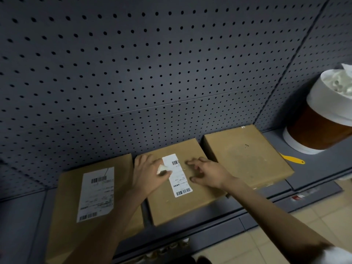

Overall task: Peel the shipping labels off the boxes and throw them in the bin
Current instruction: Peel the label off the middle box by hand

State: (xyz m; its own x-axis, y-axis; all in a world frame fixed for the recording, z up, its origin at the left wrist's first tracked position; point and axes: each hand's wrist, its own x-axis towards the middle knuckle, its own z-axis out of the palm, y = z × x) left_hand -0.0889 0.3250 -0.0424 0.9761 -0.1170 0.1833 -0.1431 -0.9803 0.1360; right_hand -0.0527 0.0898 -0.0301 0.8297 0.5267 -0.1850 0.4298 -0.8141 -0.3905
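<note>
peeling the middle box, label half gone

my left hand [147,171] pinches a torn white scrap, so it's clamped on label; right hand [207,173] lies spread and empty, bracing the middle box [181,202]. remaining label [180,176] is a narrow barcoded strip at 6 o'clock; bin [322,119] at 3 o'clock.

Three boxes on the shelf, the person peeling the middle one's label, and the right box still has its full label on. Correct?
Not quite: in the head view the right box has no label on top. The left box still carries a full label.
</note>
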